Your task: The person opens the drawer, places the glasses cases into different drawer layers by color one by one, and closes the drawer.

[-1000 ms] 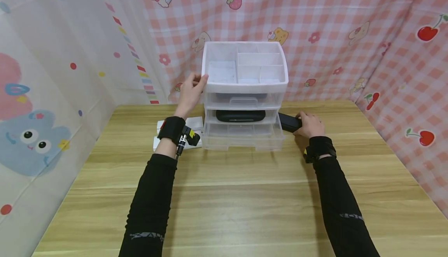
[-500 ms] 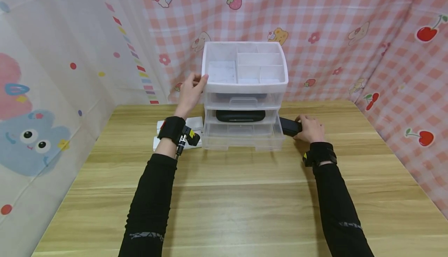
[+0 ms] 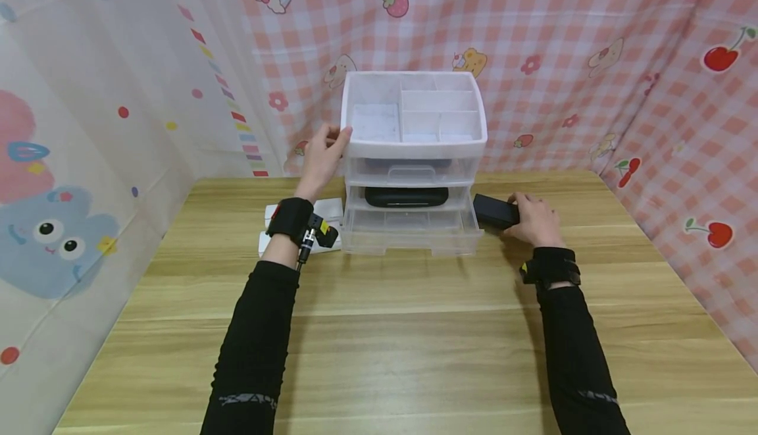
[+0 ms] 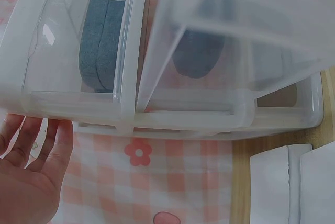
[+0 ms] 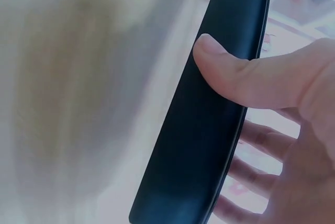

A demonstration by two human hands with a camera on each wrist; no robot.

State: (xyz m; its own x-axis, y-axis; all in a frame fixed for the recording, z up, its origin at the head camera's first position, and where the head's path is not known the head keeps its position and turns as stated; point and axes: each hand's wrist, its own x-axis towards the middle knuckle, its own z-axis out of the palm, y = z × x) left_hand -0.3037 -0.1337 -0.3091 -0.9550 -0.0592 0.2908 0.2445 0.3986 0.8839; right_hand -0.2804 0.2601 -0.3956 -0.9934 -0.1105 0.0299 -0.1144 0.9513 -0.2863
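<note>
My right hand (image 3: 535, 221) grips a black oblong case (image 3: 496, 211) beside the right wall of a clear plastic drawer organizer with a white top tray (image 3: 414, 150). Close up in the right wrist view, the thumb (image 5: 225, 69) lies across the case (image 5: 196, 140) and the fingers are behind it. My left hand (image 3: 322, 158) touches the organizer's upper left corner, fingertips against its side wall. The bottom drawer (image 3: 412, 241) is pulled out. Another black case with rounded ends (image 3: 406, 196) sits in the middle drawer, and a blue-grey fabric case (image 4: 99, 41) shows in the top drawer.
White flat boxes or packets (image 3: 328, 210) lie on the wooden table (image 3: 408, 356) left of the organizer, partly under the left wrist. A pink checked curtain (image 3: 551, 33) hangs right behind it. The top tray has several compartments.
My right hand and the black case have shifted a little to the right, away from the organizer, and more of the case shows. My left hand stays in place.
</note>
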